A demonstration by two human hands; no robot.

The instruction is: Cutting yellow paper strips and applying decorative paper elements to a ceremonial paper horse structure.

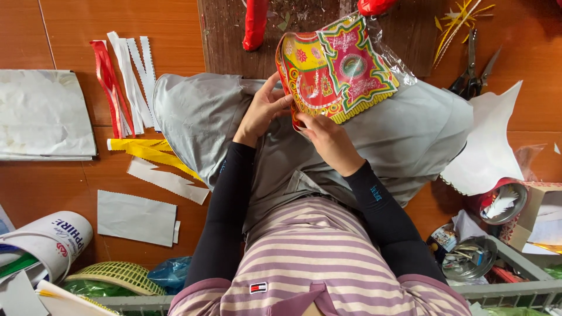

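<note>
Hands meet over the lap: left hand (264, 108) and right hand (325, 136) pinch the ornate paper cutout (335, 69).

- I am seeing the person wearing a top striped in pale lilac and cream, with darker mauve bands running at the hem and along the shoulders.
- A small rectangular sewn tag in red, white and dark blue is sitting on the striped cloth near the lower middle.
- Tight black under-sleeves are covering both arms down to the wrists, each one showing small blue lettering.
- Light grey trousers are covering the lap and the bent knees.
- The left hand (261, 111) and right hand (329, 139) are showing bare, with no gloves.
</note>
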